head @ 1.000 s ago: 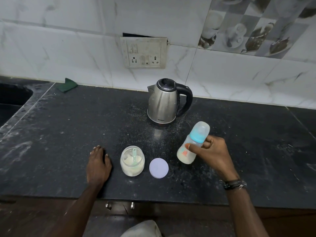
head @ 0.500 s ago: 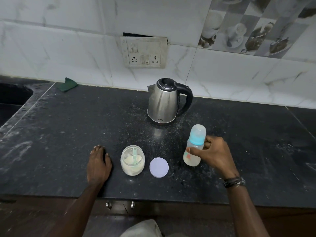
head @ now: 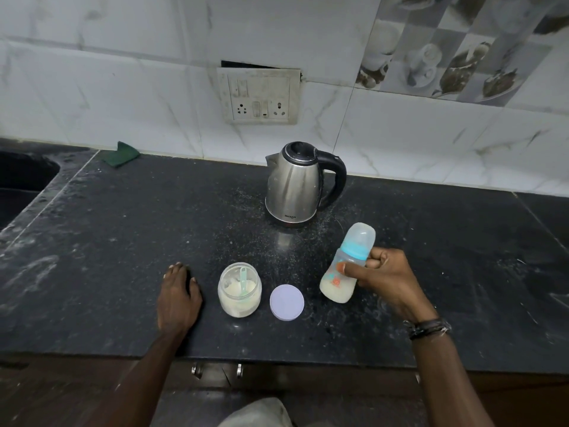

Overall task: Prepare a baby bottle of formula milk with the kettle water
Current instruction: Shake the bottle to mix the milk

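My right hand (head: 386,278) grips a clear baby bottle (head: 346,263) with a blue collar and a frosted cap. The bottle is tilted, top leaning right, with milky liquid in its lower part. A steel kettle (head: 292,186) with a black handle stands behind it, lid closed. An open jar of formula powder (head: 239,289) holds a green scoop. Its lilac lid (head: 287,302) lies flat beside it. My left hand (head: 178,298) rests palm down on the black counter (head: 123,241), left of the jar, holding nothing.
A wall socket panel (head: 260,95) sits on the tiled wall above the kettle. A green cloth (head: 121,154) lies at the counter's back left. A dark sink (head: 18,180) is at the far left. The counter's front edge runs just below my wrists.
The bottle went from tilted to upright half a second ago and is tilted again now, still in my right hand. My left hand has not moved.
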`<act>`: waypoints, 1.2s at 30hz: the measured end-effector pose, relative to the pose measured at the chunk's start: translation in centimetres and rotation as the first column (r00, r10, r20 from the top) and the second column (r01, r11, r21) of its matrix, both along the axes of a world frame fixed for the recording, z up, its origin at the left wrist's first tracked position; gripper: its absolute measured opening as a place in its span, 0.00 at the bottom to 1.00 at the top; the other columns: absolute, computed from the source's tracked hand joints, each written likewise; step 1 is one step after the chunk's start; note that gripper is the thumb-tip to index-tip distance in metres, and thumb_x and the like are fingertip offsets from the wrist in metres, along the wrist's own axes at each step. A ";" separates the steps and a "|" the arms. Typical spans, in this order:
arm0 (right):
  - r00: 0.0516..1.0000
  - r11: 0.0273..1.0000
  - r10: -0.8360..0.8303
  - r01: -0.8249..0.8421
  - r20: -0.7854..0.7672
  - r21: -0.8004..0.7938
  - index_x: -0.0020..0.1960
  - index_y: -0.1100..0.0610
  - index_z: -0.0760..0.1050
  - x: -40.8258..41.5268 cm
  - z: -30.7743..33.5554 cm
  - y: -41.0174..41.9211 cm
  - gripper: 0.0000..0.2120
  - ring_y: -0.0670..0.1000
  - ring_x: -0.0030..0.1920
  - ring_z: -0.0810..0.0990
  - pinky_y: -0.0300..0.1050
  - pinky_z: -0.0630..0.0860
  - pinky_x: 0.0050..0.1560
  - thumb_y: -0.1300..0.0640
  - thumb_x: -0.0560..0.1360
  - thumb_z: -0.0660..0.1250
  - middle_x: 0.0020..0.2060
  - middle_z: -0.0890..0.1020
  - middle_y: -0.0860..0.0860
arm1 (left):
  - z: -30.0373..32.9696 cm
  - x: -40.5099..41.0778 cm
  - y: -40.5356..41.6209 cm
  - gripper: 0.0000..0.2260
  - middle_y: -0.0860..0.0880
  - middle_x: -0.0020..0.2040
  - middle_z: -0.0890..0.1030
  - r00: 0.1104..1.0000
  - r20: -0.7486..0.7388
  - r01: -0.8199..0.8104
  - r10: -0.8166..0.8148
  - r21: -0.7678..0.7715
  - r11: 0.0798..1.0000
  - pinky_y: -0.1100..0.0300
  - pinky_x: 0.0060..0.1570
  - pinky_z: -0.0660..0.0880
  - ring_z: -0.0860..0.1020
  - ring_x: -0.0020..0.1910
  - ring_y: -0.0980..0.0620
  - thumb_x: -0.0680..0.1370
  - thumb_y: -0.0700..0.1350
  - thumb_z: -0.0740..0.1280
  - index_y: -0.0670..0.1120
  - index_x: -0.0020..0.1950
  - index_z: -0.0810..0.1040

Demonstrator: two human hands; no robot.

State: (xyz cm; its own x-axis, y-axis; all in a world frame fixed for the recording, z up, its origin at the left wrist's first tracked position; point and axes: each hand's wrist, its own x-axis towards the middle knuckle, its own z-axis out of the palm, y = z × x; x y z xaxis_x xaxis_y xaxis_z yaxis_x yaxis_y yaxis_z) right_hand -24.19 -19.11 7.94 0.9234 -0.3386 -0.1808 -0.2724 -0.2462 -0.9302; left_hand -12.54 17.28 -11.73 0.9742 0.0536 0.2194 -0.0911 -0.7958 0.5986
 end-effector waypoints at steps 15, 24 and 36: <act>0.997 0.996 -0.079 0.079 -0.009 0.028 0.51 0.58 0.84 0.2 -0.3 0.0 0.14 0.48 0.42 0.87 0.43 0.81 0.41 0.57 0.67 0.80 0.43 0.88 0.51 | -0.5 0.4 0.2 0.14 0.33 0.67 0.75 1.000 0.000 0.008 -0.008 -0.001 1.000 0.40 0.70 0.68 0.71 0.69 0.34 0.78 0.36 0.65 0.33 0.63 0.76; 0.995 0.974 -0.097 0.089 -0.028 -0.206 0.46 0.52 0.83 0.3 -0.5 0.2 0.16 0.44 0.40 0.86 0.44 0.81 0.42 0.48 0.62 0.82 0.40 0.87 0.46 | -0.5 0.2 0.1 0.14 0.34 0.67 0.75 1.000 -0.014 0.003 -0.003 0.016 1.000 0.40 0.69 0.68 0.71 0.69 0.35 0.79 0.37 0.65 0.34 0.63 0.76; 0.996 0.991 -0.085 0.085 -0.001 -0.107 0.52 0.56 0.84 0.5 -0.5 0.0 0.18 0.46 0.42 0.87 0.43 0.81 0.41 0.52 0.64 0.82 0.41 0.88 0.47 | -0.1 0.2 0.1 0.14 0.34 0.68 0.75 1.000 -0.015 -0.007 0.007 0.018 1.000 0.41 0.69 0.68 0.71 0.69 0.35 0.79 0.37 0.65 0.34 0.63 0.76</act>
State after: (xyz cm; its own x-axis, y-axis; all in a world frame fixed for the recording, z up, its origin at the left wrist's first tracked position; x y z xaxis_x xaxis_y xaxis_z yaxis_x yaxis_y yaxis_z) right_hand -23.67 -19.16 7.44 0.8896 -0.4334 -0.1442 -0.3013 -0.3196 -0.8984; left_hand -12.37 17.34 -11.82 0.9769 0.0565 0.2060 -0.0767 -0.8072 0.5853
